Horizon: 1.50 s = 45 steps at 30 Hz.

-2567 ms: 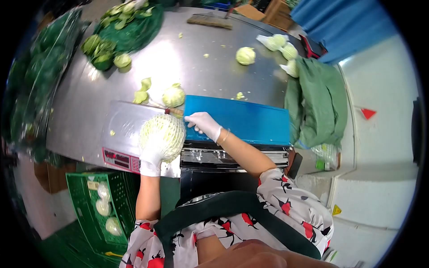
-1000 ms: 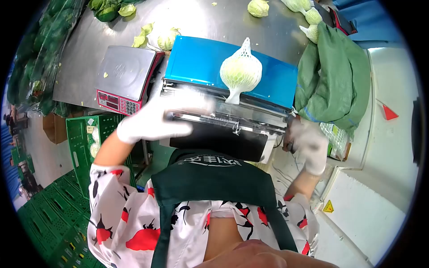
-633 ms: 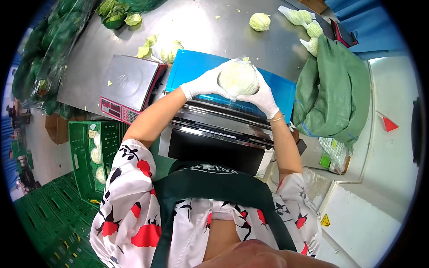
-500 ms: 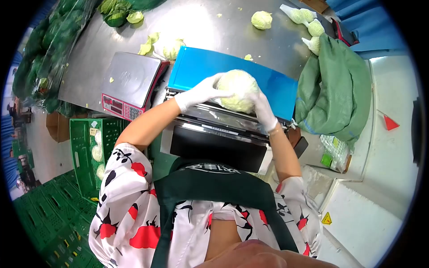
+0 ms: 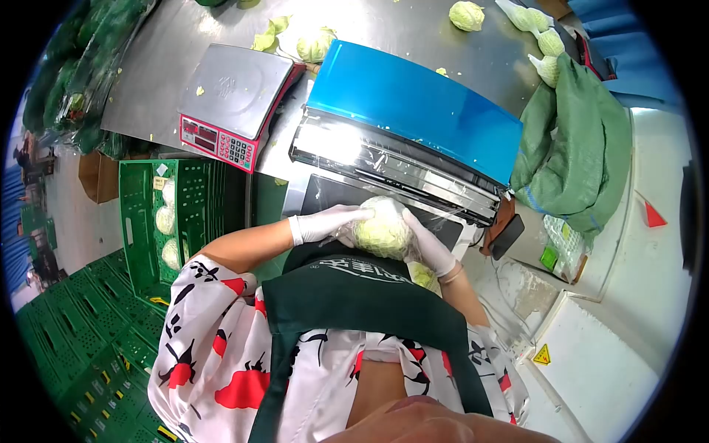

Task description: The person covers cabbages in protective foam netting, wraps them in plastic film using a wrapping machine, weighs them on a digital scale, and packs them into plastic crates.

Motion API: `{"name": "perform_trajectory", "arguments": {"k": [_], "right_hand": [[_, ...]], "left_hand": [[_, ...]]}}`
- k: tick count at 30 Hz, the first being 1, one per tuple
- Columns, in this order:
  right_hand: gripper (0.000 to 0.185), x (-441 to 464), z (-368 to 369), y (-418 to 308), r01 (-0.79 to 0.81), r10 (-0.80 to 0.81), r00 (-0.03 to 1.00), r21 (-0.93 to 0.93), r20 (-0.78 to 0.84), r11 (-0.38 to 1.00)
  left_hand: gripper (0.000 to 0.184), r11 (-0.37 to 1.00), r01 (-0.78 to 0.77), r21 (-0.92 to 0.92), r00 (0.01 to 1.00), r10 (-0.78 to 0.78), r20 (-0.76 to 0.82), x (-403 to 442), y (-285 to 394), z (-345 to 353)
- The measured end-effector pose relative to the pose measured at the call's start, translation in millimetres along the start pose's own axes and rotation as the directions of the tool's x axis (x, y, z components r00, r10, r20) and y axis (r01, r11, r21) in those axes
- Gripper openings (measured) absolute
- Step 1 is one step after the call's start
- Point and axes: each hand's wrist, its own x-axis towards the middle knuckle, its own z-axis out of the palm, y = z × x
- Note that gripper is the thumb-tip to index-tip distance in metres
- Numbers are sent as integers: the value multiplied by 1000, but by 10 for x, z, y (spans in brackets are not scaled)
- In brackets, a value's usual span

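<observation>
Between my two white-gloved hands is a pale green cabbage, held close to my dark green apron. My left hand grips it from the left side, and my right hand from the right. Clear film shows around the cabbage and stretches up toward the wrapping machine. That machine has a blue top cover and a dark plate at its near side, just beyond the cabbage. The fingers are partly hidden behind the cabbage.
A red-edged scale stands left of the machine on the metal table. Loose cabbages and netted ones lie farther back. A green sack hangs at the right. The green crate at lower left holds wrapped cabbages.
Both hands have drawn the cabbage down from over the machine toward my apron, with film trailing. Earlier, a netted cabbage rested on the blue cover while my hands were apart.
</observation>
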Motion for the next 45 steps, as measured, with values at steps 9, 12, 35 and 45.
{"name": "perform_trajectory", "arguments": {"k": [9, 12, 35, 45], "right_hand": [[40, -332, -383, 668, 221, -400, 887, -548, -231, 807], [19, -298, -310, 931, 356, -550, 723, -458, -418, 815], [37, 481, 305, 932, 180, -265, 927, 304, 267, 935], [32, 347, 986, 287, 555, -652, 746, -412, -138, 723]], "left_hand": [[67, 925, -355, 132, 922, 370, -113, -335, -634, 75], [48, 420, -219, 881, 672, 719, -176, -492, -598, 95], [46, -217, -218, 952, 568, 765, 304, -303, -356, -87], [54, 888, -328, -322, 932, 360, 42, -240, -407, -231]]}}
